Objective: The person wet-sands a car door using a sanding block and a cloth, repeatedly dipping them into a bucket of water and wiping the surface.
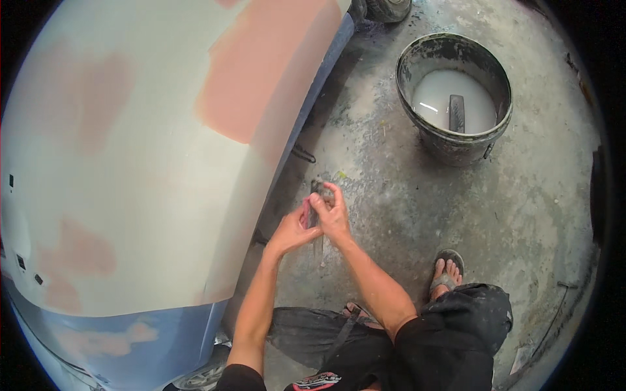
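Observation:
Both my hands meet in front of me, above the floor beside the car panel. They hold a small dark block (315, 188) with a pinkish-red strip (306, 207) along its left side; fingers hide most of it, and its exact kind is unclear. My left hand (292, 232) closes on its near left side. My right hand (334, 216) grips it from the right, with thumb and fingers bent over it. To their left lies the large pale car panel (163, 195), marked with pinkish patches (251, 78) and blue toward its lower edge.
A black bucket (405, 98) stands on the concrete floor (391, 221) at the far right, holding cloudy whitish water (433, 91). A dark, long block (456, 112) rests upright in it. My sandalled foot (447, 274) is at the right, and a wheel (390, 8) shows at the top.

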